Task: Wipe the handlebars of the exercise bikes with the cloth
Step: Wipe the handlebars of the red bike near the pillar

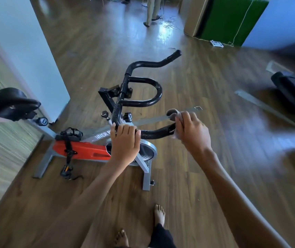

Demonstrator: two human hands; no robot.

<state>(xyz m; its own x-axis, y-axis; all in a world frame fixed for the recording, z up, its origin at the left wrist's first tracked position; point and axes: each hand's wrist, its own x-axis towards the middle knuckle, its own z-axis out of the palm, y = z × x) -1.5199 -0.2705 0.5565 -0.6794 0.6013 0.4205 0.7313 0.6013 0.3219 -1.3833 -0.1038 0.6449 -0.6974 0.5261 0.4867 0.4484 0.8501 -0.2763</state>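
An exercise bike with a red and grey frame (82, 149) stands on the wooden floor, its black handlebars (154, 97) curving up toward me. My left hand (125, 138) grips the near bend of the handlebar. My right hand (190, 129) holds a grey cloth (172, 114) wrapped round the near right end of the bar. The cloth covers the bar's tip. The far end of the handlebar (176, 53) is bare.
The bike's black saddle (9, 102) sits at the left beside a pale wall (26, 42). Another black machine (293, 93) lies at the right. A person's legs (152, 11) and loose cables are at the back. My bare feet (159, 214) are below.
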